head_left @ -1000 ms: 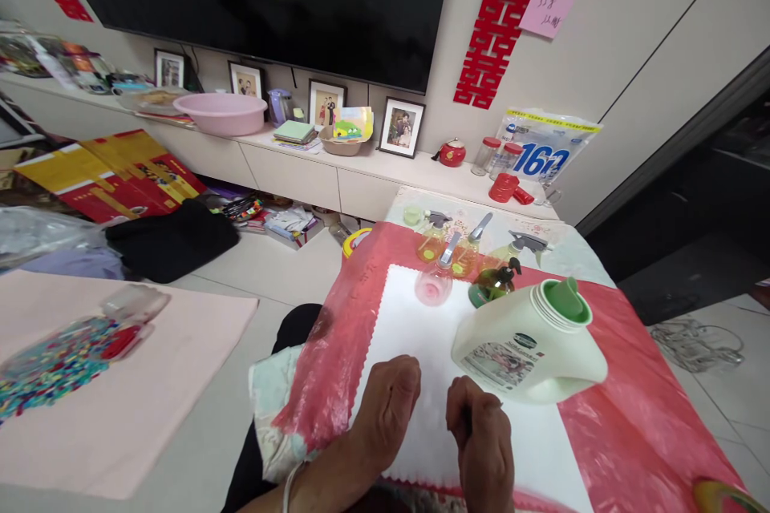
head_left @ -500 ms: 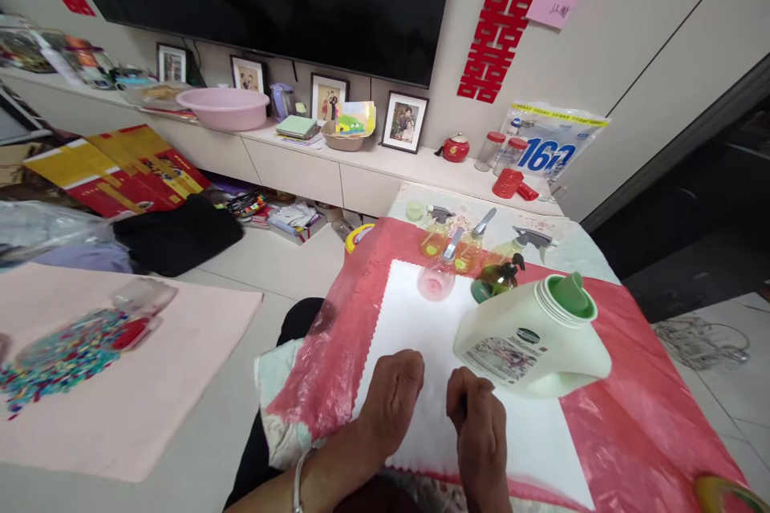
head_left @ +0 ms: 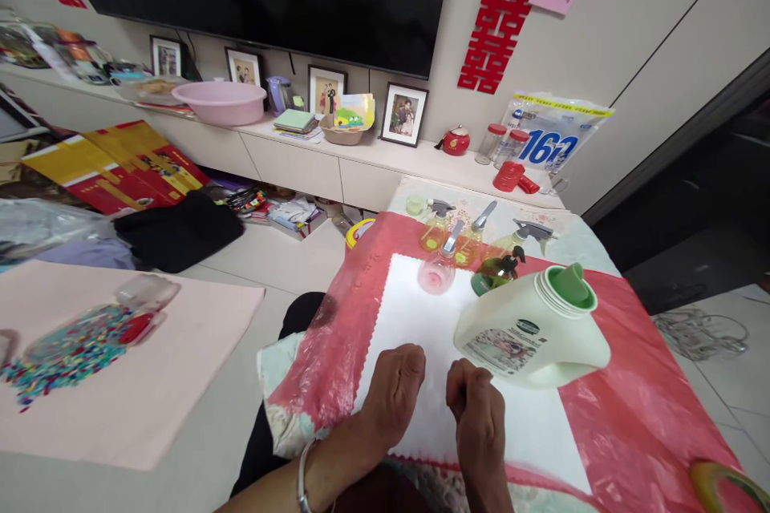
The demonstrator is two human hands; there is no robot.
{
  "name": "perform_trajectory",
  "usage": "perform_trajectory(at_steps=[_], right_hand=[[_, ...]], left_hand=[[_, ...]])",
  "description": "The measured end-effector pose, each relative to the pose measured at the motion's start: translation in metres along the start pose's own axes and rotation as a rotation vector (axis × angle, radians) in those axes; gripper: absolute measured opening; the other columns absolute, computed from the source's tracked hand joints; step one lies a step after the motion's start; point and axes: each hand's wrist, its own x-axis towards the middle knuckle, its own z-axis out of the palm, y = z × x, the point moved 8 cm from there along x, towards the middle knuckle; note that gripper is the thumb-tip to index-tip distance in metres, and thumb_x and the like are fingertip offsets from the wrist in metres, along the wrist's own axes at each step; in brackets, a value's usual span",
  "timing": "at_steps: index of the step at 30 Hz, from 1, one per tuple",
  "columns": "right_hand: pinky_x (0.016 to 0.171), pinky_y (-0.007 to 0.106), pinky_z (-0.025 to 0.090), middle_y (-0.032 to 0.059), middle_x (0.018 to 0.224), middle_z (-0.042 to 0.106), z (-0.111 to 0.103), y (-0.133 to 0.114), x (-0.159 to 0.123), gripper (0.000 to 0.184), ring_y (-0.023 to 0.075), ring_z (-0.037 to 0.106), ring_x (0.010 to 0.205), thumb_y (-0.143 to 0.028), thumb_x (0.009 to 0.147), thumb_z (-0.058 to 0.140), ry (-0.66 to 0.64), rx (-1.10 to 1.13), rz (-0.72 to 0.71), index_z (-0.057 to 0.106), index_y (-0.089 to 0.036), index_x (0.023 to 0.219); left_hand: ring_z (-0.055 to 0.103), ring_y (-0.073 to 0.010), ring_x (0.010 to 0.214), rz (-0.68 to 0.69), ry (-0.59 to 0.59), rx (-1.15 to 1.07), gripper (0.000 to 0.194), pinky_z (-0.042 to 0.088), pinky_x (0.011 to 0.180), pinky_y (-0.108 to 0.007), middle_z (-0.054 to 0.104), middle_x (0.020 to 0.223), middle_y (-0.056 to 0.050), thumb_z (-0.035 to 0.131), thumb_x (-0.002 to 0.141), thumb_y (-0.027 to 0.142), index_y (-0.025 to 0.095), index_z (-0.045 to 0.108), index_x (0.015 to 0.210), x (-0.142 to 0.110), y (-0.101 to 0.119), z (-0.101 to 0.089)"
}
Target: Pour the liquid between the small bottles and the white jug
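Note:
My left hand (head_left: 392, 393) is curled into a loose fist above the white sheet (head_left: 415, 317), with a silver bangle on its wrist. A short gap to the right, my right hand (head_left: 478, 421) is also closed, thumb over the bent fingers. Nothing shows in either hand. Just beyond the right hand stands a pale green detergent jug (head_left: 529, 333), uncapped, with a green spout in its neck. Behind the sheet are a round pink bottle (head_left: 436, 274), a dark green pump bottle (head_left: 493, 276) and several bottles of yellowish liquid, among them a spray bottle (head_left: 434, 234).
A red plastic cover (head_left: 638, 353) lies over the table, with a tape roll (head_left: 727, 489) at its near right corner. To the left, a pink board (head_left: 198, 353) holds a pile of colourful small pieces (head_left: 78, 361). A long cabinet (head_left: 289, 162) runs along the wall.
The camera view has shifted slightly. Both hands keep the same closed pose over the sheet, and the bottles and jug stay where they were.

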Motion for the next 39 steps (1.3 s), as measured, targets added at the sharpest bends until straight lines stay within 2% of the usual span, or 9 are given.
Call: perform_trajectory(at_steps=[9,11,14,19,26,30,34,36,39], right_hand=[[0.054,0.027,0.018,-0.0025,0.058,0.026,0.000,-0.004,-0.007,0.073,0.0115,0.027,0.054,-0.080,0.099,0.029,0.005,0.011,0.063,0.042,-0.019,0.060],[0.055,0.027,0.017,-0.0029,0.057,0.025,-0.002,-0.003,-0.009,0.073,0.0116,0.026,0.054,-0.079,0.100,0.029,0.000,0.004,0.081,0.046,-0.018,0.062],[0.057,0.027,0.018,-0.0023,0.055,0.030,-0.005,0.003,-0.011,0.072,0.0119,0.029,0.054,-0.077,0.100,0.032,-0.010,0.003,0.105,0.052,-0.017,0.065],[0.057,0.027,0.020,-0.0023,0.053,0.033,-0.005,0.018,-0.014,0.072,0.0116,0.032,0.053,-0.080,0.095,0.039,-0.038,0.019,0.115,0.061,-0.016,0.070],[0.055,0.026,0.022,-0.0020,0.050,0.037,-0.005,0.027,-0.013,0.070,0.0115,0.033,0.050,-0.076,0.098,0.037,-0.048,0.010,0.075,0.065,-0.016,0.074],[0.057,0.025,0.033,-0.0008,0.057,0.044,-0.008,0.028,-0.011,0.064,0.0136,0.044,0.056,-0.074,0.096,0.044,-0.026,-0.026,0.026,0.067,-0.017,0.082],[0.074,0.028,0.049,0.0074,0.106,0.062,-0.016,0.032,-0.007,0.057,0.0212,0.058,0.091,-0.070,0.090,0.061,0.054,-0.063,0.013,0.065,-0.019,0.116],[0.086,0.032,0.051,0.0106,0.134,0.052,-0.017,0.035,-0.007,0.065,0.0252,0.055,0.111,-0.067,0.088,0.066,0.089,-0.078,-0.003,0.055,-0.020,0.132],[0.097,0.038,0.051,0.0105,0.152,0.037,-0.003,0.037,-0.008,0.080,0.0290,0.047,0.129,-0.063,0.086,0.073,0.044,-0.069,-0.048,0.039,-0.025,0.148]], left_hand=[[0.042,-0.0148,0.057,0.066,0.034,0.018,0.054,0.035,0.059,-0.032,0.040,0.058,0.003,0.025,0.103,0.052,0.024,0.038,0.059,0.006,0.005,-0.003],[0.053,-0.0169,0.069,0.129,0.101,0.023,0.047,0.043,0.069,-0.032,0.053,0.071,-0.001,0.030,0.103,0.046,0.022,0.049,0.067,0.018,0.007,-0.011],[0.061,-0.0240,0.105,0.185,0.218,0.092,0.023,0.048,0.094,-0.041,0.063,0.111,-0.009,0.050,0.095,0.038,0.021,0.060,0.105,0.051,0.007,-0.021],[0.043,-0.0355,0.141,0.157,0.213,0.256,0.077,0.035,0.117,-0.053,0.048,0.145,-0.017,0.076,0.071,0.021,0.019,0.044,0.141,0.124,0.001,-0.011],[0.045,-0.0406,0.141,0.028,0.068,0.173,0.106,0.033,0.117,-0.056,0.054,0.142,-0.016,0.085,0.048,0.009,0.022,0.043,0.145,0.175,-0.024,0.014],[0.049,-0.0372,0.137,0.043,0.080,0.105,0.093,0.037,0.114,-0.049,0.056,0.140,-0.015,0.081,0.053,0.015,0.021,0.048,0.140,0.167,-0.028,0.011],[0.054,-0.0370,0.131,-0.012,0.100,0.053,0.090,0.041,0.110,-0.048,0.055,0.141,-0.019,0.081,0.059,0.023,0.017,0.044,0.140,0.127,-0.027,-0.005],[0.059,-0.0352,0.124,-0.067,0.078,0.018,0.089,0.046,0.104,-0.047,0.059,0.136,-0.017,0.082,0.061,0.026,0.019,0.043,0.140,0.097,-0.027,-0.013],[0.060,-0.0343,0.122,-0.134,-0.001,-0.079,0.088,0.048,0.101,-0.045,0.062,0.131,-0.014,0.086,0.061,0.027,0.022,0.045,0.138,0.049,-0.025,-0.014]])
